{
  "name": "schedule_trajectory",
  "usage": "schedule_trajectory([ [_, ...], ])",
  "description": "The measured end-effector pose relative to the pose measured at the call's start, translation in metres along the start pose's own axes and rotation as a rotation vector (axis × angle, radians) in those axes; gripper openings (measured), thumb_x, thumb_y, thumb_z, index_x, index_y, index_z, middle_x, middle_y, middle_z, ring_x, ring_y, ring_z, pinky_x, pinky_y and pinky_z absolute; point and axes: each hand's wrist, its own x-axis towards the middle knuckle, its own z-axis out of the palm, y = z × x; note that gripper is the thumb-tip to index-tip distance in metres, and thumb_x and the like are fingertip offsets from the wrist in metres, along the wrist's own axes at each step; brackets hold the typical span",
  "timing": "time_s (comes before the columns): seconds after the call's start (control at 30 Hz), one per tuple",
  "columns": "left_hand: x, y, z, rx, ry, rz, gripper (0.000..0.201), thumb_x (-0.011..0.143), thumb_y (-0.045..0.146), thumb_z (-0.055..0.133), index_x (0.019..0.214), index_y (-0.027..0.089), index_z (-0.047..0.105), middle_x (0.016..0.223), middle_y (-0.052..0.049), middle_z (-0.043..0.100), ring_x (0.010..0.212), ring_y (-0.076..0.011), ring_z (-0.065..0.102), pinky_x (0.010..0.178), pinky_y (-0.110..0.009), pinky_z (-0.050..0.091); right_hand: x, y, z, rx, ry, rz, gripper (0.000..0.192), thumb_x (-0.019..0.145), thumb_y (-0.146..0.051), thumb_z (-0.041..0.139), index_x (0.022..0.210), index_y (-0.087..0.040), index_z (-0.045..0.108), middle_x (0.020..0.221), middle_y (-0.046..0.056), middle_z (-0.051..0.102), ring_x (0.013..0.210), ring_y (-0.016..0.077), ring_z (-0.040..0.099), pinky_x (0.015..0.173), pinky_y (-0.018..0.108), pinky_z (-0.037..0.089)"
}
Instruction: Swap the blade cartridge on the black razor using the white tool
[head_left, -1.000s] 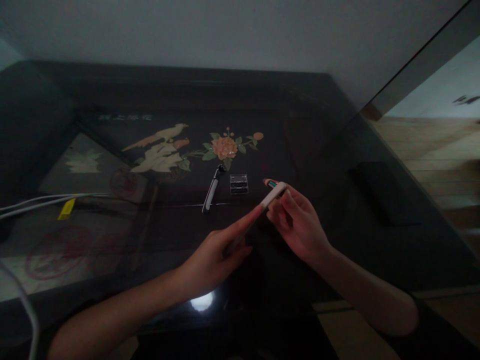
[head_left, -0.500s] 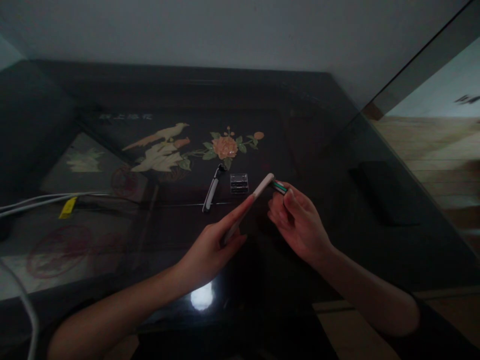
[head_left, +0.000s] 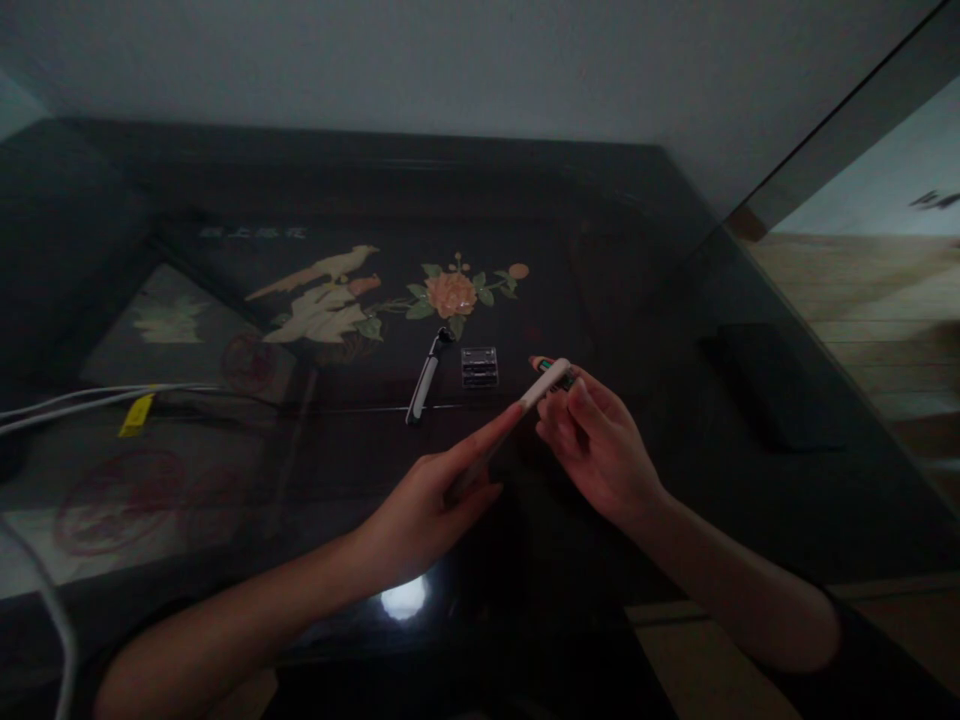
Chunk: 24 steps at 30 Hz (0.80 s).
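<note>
Gripping a white razor handle in the curled fingers of the left hand, with the index finger laid along it, and aiming it toward the upper right of the frame. Pinching a green-striped razor cartridge between thumb and fingers of the right hand, just right of the frame's centre. Crossing the cartridge with the handle's rounded end; impossible to tell whether joined, touching or apart. Having just beyond, on the dark glossy tabletop, a grey-and-black razor slanted near the centre of the frame and, just right of it, a clear case with dark pieces inside. Showing farther up a pink flower picture and, left of it, a bird picture. Trailing pale cables with a yellow tag at the left edge. Bordered at right by plank flooring.
</note>
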Motion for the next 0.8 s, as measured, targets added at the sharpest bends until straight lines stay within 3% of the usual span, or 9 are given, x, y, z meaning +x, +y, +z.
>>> schedule_trajectory([
  [0.23,0.0039,-0.0014,-0.0024,0.015,0.093,-0.016,0.069,0.090,0.010,0.051,0.153,0.029,0.028,0.069,0.006,0.038,0.061,-0.0097,0.035,0.057,-0.019,0.034,0.0000,-0.0002,0.0004,0.021,-0.043,-0.006,0.028,0.076,-0.042,0.079,0.088,-0.020,0.065,0.048,-0.009,0.043,0.043,0.0067,0.022,0.043,0.025,0.019],
  [0.6,-0.0017,-0.0013,0.0019,0.019,-0.026,0.051,0.069,0.091,0.010,0.051,0.153,0.030,0.027,0.066,0.007,0.039,0.058,-0.0092,0.034,0.053,-0.018,0.032,0.0003,-0.0004,-0.0003,-0.004,0.008,0.020,0.033,0.074,-0.043,0.080,0.093,-0.019,0.068,0.049,-0.010,0.042,0.043,0.0058,0.025,0.044,0.024,0.022],
  [0.8,-0.0005,-0.0015,0.0002,0.052,0.020,0.051,0.067,0.091,0.011,0.052,0.152,0.029,0.031,0.067,0.006,0.044,0.059,-0.0095,0.036,0.056,-0.018,0.035,0.0009,0.0006,-0.0005,-0.021,-0.009,-0.005,0.031,0.076,-0.043,0.078,0.091,-0.018,0.067,0.051,-0.009,0.042,0.044,0.0058,0.025,0.043,0.024,0.022],
])
